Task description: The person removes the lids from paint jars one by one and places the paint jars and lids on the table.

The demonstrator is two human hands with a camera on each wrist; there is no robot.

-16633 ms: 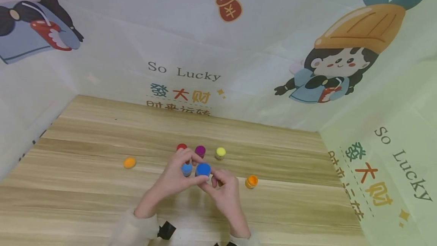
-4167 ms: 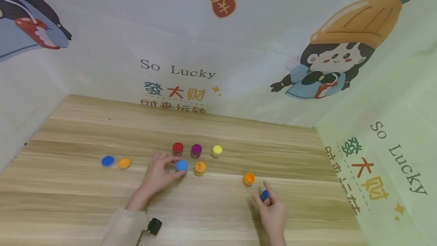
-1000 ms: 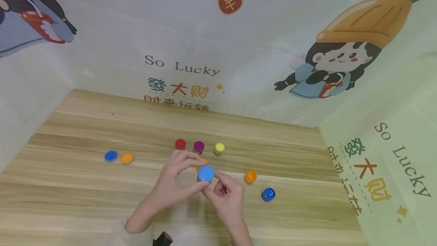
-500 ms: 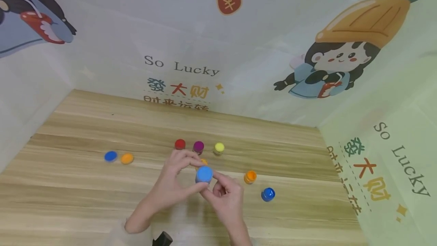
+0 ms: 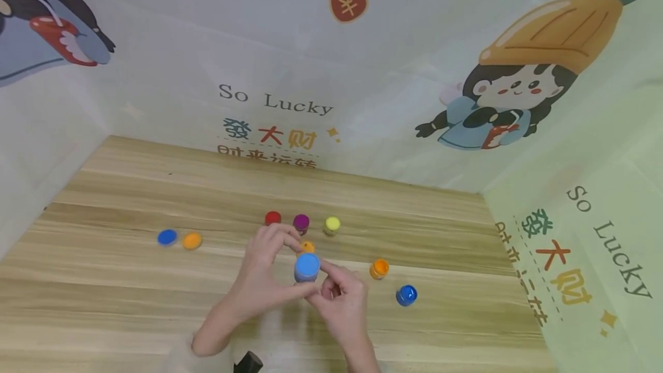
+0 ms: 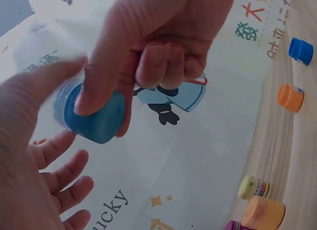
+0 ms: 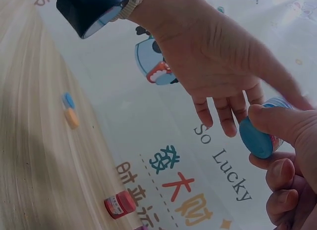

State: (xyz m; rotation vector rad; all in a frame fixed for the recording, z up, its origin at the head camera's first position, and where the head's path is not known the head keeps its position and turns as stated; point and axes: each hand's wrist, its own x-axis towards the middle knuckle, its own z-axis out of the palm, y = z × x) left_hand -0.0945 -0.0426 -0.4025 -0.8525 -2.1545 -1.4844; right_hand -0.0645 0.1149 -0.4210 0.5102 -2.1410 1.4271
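A small light-blue paint jar (image 5: 307, 267) is held up above the table between the two hands. My right hand (image 5: 340, 301) pinches it between thumb and fingers, the remaining fingers folded in. My left hand (image 5: 261, 281) surrounds the jar's other side, with thumb and forefinger stretched to either side of it. In the left wrist view the left thumb is blurred beside the jar's ridged end (image 6: 67, 99), and the other fingers (image 6: 74, 163) are spread apart. Whether the left fingertips press on the jar, I cannot tell.
Red (image 5: 273, 219), purple (image 5: 301, 224) and yellow jars (image 5: 332, 225) line up behind, a light-orange jar (image 5: 307, 247) before them. Uncapped orange (image 5: 380, 269) and blue jars (image 5: 406, 295) stand right. Blue (image 5: 167, 238) and orange lids (image 5: 192, 240) lie left. Printed cloth encloses the table.
Since the older frames, a blue lid has come to lie at left, and the blue jar stands uncapped at right. The light-blue jar was lifted. Lately the left fingers have loosened around it.
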